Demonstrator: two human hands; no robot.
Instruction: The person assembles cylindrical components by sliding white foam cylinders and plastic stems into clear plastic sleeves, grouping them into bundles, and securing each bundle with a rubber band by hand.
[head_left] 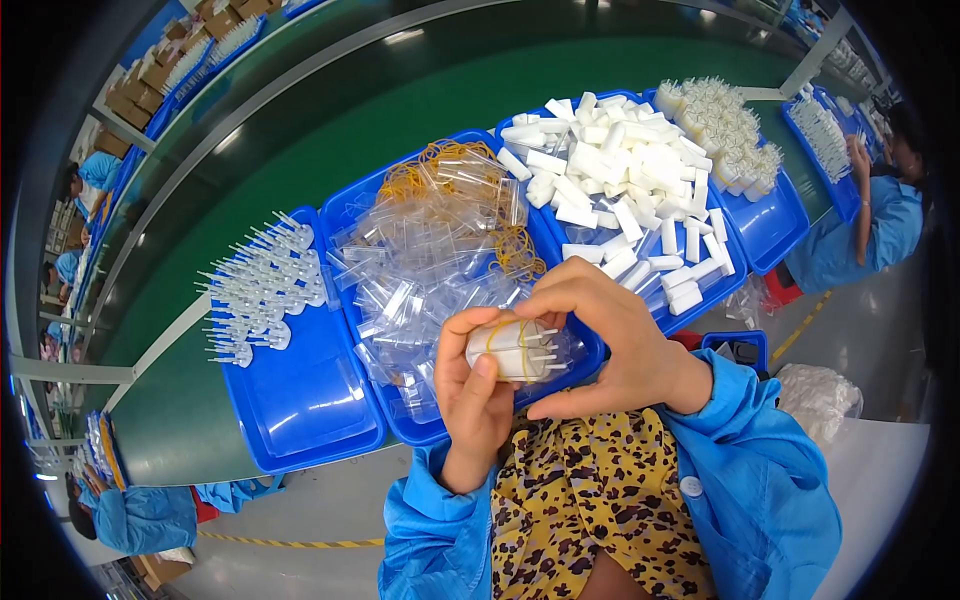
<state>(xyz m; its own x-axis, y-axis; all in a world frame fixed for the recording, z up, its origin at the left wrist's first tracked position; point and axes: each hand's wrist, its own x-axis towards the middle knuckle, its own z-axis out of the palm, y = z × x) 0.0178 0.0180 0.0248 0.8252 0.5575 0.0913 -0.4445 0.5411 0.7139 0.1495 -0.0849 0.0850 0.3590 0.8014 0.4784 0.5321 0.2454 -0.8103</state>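
1. The left hand (475,385) holds a small bundle (515,350) of white plastic pieces from below; its fingers are closed around the bundle, with the thumb pressing on the near end, probably so the pieces do not slide apart

2. The right hand (600,335) comes over the bundle from the other side. Its fingers are curved and closed on the far end, and a yellow rubber band (522,345) goes around the pieces, so it seems this hand keeps the band in place

3. The bundle is held in the air just in front of the middle blue tray (400,425), above the person's lap, close to the body where both hands can reach it easily

4. The middle blue tray is full of clear plastic sleeves (420,260), with more yellow rubber bands (440,165) lying at its far side

5. Left of the middle tray stands another blue tray (300,400) with thin white pieces (260,290) arranged in rows at its far end; its near part is bare

6. Right of the middle tray there is a tray with white caps (620,190) in a loose heap, and beyond it finished bundles (720,135) stand upright together

7. Further right of these trays, another person in a blue coat (880,225) works at the same green table (300,150)
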